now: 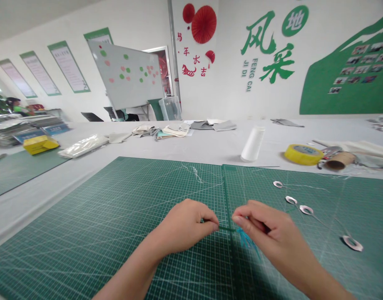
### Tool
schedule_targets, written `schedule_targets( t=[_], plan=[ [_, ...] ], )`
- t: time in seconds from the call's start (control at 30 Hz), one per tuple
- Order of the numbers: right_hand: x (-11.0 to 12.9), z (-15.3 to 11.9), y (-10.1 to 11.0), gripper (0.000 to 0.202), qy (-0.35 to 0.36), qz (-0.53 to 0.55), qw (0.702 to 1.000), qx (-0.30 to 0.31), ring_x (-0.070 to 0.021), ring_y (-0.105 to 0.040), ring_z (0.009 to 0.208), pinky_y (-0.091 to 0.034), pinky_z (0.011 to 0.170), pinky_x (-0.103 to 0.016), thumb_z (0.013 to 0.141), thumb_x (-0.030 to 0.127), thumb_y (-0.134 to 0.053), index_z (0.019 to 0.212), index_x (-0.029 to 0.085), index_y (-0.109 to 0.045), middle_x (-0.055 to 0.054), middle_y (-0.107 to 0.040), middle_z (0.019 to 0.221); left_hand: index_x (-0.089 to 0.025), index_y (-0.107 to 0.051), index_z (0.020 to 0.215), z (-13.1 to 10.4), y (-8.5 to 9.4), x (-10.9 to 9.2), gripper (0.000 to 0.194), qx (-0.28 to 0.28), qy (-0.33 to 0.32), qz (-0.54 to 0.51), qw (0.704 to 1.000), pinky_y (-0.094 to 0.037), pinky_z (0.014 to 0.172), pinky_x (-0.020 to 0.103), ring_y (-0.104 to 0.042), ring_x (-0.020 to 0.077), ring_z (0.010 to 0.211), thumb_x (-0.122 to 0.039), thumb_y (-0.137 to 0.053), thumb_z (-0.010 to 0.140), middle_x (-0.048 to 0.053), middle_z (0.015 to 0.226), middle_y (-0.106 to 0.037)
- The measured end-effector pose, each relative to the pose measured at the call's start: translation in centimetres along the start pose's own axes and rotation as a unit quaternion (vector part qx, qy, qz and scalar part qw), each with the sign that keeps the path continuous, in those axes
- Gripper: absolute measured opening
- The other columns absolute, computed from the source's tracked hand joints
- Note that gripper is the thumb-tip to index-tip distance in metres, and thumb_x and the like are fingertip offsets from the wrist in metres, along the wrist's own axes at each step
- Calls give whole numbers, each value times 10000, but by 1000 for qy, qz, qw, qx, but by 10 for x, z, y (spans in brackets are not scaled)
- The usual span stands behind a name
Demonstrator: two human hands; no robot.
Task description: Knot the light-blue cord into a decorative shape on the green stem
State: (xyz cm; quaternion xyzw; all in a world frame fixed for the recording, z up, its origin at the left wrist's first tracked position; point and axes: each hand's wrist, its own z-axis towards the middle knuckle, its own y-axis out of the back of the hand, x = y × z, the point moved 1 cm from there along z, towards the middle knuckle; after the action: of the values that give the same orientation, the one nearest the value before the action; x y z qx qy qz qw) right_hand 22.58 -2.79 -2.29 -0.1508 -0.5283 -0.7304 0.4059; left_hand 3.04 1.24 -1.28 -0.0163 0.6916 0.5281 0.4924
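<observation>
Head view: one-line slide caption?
Over green gridded mats, the left hand pinches a thin green strip; the right hand pinches beside blue fringe, pale rings lying nearby.

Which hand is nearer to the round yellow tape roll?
Right. The right hand is this side of the yellow tape roll, slightly left; the left hand is much farther left.

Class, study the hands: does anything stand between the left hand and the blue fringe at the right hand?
No separate obstacle is visible. Only a thin green strip spans the gap from the left hand to the blue fringe at the right hand. The pale rings lie farther right.
</observation>
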Motion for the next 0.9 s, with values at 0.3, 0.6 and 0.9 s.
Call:
schedule_targets(
  t=[0.3, 0.6, 0.9],
  plan=[
    [4, -7, -9, 184, 79, -59, 995, -32, -117, -440, 470, -330, 482, -253, 904, 227, -504, 777, 210, -635, 44, -452, 554, -212, -676, 724, 5, 3, 8, 230, -116, 71, 6, 991, -372, 613, 259, -560, 149, 671, -273, -496, 854, -14, 696, -648],
    [1, -8, -18, 188, 34, -67, 997, 1, -117, -412, 456, -305, 476, -242, 873, 206, -483, 722, 211, -595, 52, -443, 536, -214, -687, 778, 6, 4, 10, 217, -169, 89, -16, 981, -379, 624, 267, -574, 158, 687, -282, -499, 860, -8, 719, -665],
    [-5, -4, -25, 221, -44, -30, 998, 38, -117, -388, 472, -281, 481, -230, 851, 224, -481, 643, 203, -553, 70, -354, 513, -210, -682, 767, 6, 3, 8, 208, -173, 81, -25, 981, -379, 619, 262, -561, 147, 671, -276, -508, 861, -15, 704, -655]
  ],
)
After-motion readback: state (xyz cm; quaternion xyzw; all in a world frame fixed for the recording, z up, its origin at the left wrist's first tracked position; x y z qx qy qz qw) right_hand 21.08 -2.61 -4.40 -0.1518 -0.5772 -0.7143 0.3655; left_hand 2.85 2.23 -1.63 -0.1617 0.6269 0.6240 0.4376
